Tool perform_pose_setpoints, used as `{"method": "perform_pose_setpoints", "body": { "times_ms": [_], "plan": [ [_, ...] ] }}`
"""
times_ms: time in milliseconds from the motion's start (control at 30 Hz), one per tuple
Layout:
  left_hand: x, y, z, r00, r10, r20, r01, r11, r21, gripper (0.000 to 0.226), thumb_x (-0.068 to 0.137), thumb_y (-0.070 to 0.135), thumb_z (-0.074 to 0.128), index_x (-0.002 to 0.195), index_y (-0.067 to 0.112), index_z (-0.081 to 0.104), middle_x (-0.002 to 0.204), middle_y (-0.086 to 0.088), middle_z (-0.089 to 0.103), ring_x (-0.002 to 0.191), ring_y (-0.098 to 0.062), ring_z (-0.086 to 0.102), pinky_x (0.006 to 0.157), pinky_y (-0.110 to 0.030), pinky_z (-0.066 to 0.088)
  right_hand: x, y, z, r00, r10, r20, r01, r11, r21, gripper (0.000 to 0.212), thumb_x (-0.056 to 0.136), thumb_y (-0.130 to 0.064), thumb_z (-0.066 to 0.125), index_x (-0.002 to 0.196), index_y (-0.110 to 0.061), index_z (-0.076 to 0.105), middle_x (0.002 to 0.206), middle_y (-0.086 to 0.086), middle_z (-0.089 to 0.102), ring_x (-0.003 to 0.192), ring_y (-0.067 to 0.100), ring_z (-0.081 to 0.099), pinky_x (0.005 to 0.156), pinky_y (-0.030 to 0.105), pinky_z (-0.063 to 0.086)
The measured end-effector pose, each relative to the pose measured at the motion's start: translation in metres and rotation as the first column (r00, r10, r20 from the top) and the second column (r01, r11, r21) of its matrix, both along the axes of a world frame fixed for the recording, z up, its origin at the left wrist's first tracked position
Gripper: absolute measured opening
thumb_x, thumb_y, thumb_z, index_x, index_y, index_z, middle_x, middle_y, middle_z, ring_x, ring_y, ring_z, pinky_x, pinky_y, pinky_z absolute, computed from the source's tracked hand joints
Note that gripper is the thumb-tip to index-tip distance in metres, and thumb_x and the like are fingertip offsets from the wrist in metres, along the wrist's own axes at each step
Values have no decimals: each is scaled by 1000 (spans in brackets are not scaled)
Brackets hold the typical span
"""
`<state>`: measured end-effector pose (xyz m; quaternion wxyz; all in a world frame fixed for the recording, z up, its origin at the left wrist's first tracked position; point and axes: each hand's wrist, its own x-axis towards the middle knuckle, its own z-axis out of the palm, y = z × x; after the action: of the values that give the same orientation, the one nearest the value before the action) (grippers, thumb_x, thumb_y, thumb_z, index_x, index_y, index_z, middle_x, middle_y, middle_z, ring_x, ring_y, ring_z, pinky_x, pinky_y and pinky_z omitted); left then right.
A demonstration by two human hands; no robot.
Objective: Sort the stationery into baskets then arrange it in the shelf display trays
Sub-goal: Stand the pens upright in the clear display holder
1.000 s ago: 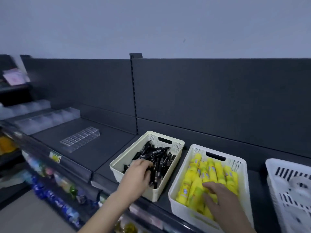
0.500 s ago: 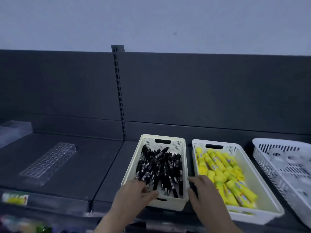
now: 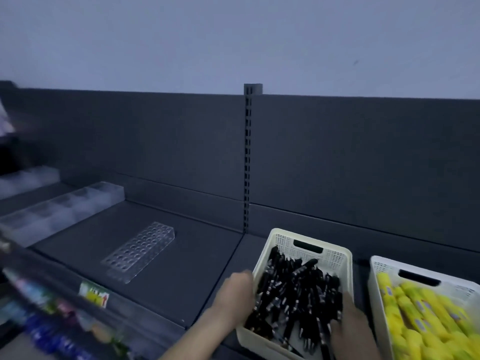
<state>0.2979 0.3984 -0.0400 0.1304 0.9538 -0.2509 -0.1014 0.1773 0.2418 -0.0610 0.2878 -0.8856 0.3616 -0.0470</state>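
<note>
The cream basket (image 3: 310, 241) sits on the dark shelf (image 3: 181, 271) at five o'clock in the view, filled with a loose heap of black pens (image 3: 293, 294). The left hand (image 3: 235, 300) is at the basket's nine o'clock side, pressed against the wall, its fingers bent over the rim and the tips lost among the pens. The right hand (image 3: 354, 333) lies over the basket's near corner at five o'clock, touching the pens. Motion blur hides whether its fingers are spread or closed on anything.

Just beside the basket at three o'clock, not touching it, stands a white basket (image 3: 376, 271) of yellow sticks (image 3: 428, 315). At nine o'clock from the pens, well apart, a clear holed tray (image 3: 140, 252) lies flat on the shelf, with clear divided trays (image 3: 59, 209) beyond it at ten o'clock.
</note>
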Motion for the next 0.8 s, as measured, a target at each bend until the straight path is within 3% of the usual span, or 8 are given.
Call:
{"method": "perform_pose_setpoints", "body": {
  "times_ms": [67,133,167,267,433,600,733,800],
  "plan": [
    [11,13,4,999,27,18,-26,998,-58,17,88,-3,35,76,8,40,87,-16,61,93,-35,63,68,-38,46,11,11,2,998,51,38,-52,998,25,74,86,-25,47,149,-22,7,135,20,45,121,29,51,95,30,41],
    [28,33,4,998,66,21,-64,994,-90,16,86,-3,34,75,8,36,91,-19,62,90,-38,61,70,-41,45,26,25,6,991,120,63,-121,992,23,80,73,-44,34,148,-28,10,135,16,46,124,28,48,93,30,40],
    [37,44,3,996,85,28,-82,992,-97,13,86,-1,34,77,9,36,96,-20,63,90,-39,60,72,-41,45,35,33,7,986,153,62,-154,988,20,84,67,-44,28,148,-28,11,133,13,48,124,27,47,91,29,40],
    [68,77,0,989,137,55,-129,985,-117,11,86,2,34,81,10,40,98,-19,63,92,-38,60,70,-37,43,63,63,3,971,222,86,-218,975,-46,78,70,-35,27,147,-25,14,131,8,49,121,24,47,83,26,38],
    [120,119,-19,991,129,31,-120,973,-196,29,89,0,34,64,15,31,76,-7,56,73,-28,57,60,-36,39,111,115,2,985,145,96,-141,989,-47,60,89,-6,38,145,-19,23,139,12,39,125,25,44,98,27,37],
    [141,134,-24,997,-35,-72,17,972,-236,10,92,8,38,83,11,35,95,-16,63,88,-31,62,71,-37,45,124,135,9,990,-32,140,35,999,-20,58,83,4,49,139,-8,39,138,16,47,123,31,50,97,30,39],
    [142,140,-14,952,-225,-207,174,955,-240,21,92,13,41,76,19,28,77,-2,51,80,-28,57,62,-29,34,108,137,18,973,-183,141,181,983,26,65,76,8,50,136,-16,43,122,15,61,110,34,58,81,24,38],
    [142,143,-8,933,-288,-217,254,952,-173,17,92,19,40,80,19,28,82,-4,52,88,-29,60,63,-29,34,103,140,17,971,-208,119,208,978,12,65,76,11,46,135,-16,44,121,13,62,111,30,58,81,18,36]
  ]
}}
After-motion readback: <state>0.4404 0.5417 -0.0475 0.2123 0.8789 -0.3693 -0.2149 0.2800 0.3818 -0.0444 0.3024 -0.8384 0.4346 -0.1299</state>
